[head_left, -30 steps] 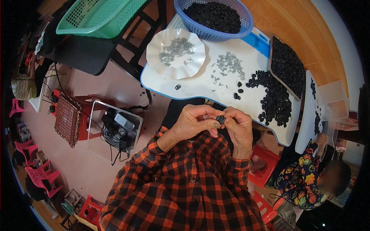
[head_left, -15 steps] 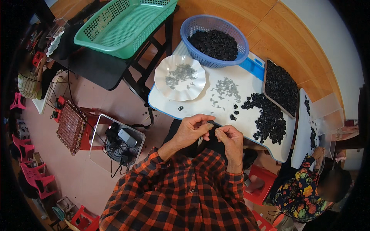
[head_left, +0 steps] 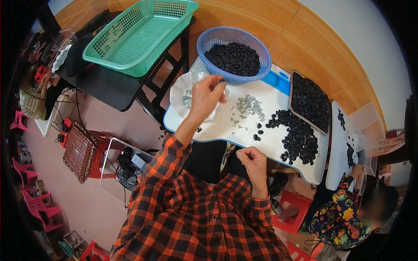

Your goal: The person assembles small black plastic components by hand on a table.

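Note:
My left hand (head_left: 205, 96) is raised over the edge of the white fluted plate (head_left: 176, 98), close to the blue basket (head_left: 266, 65). Thumb and index finger pinch a small black part, mostly hidden by the fingers. Black oval parts (head_left: 235, 60) fill the basket. Small grey translucent pieces lie on the plate, and more grey pieces (head_left: 248, 107) are spread on the white table (head_left: 274, 150). My right hand (head_left: 254, 167) hangs just off the table's near edge, fingers curled and thumb against the index finger; whatever it pinches, if anything, is too small to see.
A heap of black parts (head_left: 300, 143) covers the table's right side, beside a full tray of them (head_left: 310, 100). A green basket (head_left: 143, 43) stands on a black table at the left. Another person (head_left: 339, 217) works at the right by a second white table (head_left: 337, 161).
My left hand has moved away from the right one, up and forward toward the blue basket, carrying the small black part. The right hand has dropped slightly. The view has shifted a little.

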`<state>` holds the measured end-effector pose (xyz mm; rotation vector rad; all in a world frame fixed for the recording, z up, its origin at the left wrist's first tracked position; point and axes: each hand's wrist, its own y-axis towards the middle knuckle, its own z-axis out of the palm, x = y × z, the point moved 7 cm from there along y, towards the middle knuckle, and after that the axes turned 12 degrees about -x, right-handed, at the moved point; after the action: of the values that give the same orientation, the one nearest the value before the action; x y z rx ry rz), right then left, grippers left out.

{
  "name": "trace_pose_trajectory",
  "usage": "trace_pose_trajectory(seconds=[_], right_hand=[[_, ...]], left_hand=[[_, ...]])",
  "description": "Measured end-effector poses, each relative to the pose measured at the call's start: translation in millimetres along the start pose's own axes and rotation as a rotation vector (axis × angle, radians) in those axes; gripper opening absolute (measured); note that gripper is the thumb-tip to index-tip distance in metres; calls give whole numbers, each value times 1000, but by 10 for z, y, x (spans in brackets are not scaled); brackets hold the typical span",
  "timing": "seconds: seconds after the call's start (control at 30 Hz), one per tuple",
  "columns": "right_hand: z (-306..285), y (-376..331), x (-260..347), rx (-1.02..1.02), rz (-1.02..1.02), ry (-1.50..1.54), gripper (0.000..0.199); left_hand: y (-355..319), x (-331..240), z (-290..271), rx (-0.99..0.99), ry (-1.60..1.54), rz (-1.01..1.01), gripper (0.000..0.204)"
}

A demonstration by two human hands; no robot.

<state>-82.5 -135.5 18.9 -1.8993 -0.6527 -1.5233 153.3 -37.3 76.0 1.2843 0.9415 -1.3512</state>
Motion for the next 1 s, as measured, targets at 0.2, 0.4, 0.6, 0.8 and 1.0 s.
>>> trace_pose_trajectory(seconds=[0.2, 0.4, 0.6, 0.8, 1.0], right_hand=[[-78, 73, -15, -116, -85, -112, 13], [-272, 100, 64, -324, -263, -374, 10], [-171, 183, 172, -319, -421, -478, 7], [-467, 281, 162, -515, -463, -623, 9], [-380, 362, 151, -454, -485, -752, 18]], left_hand=[[457, 28, 179, -26, -37, 39, 36], [-4, 195, 73, 4, -54, -5, 33], [-785, 503, -173, 22, -49, -170, 27], [-1281, 738, -210, 92, -89, -331, 24], [-1384, 763, -172, 127, -56, -326, 23]])
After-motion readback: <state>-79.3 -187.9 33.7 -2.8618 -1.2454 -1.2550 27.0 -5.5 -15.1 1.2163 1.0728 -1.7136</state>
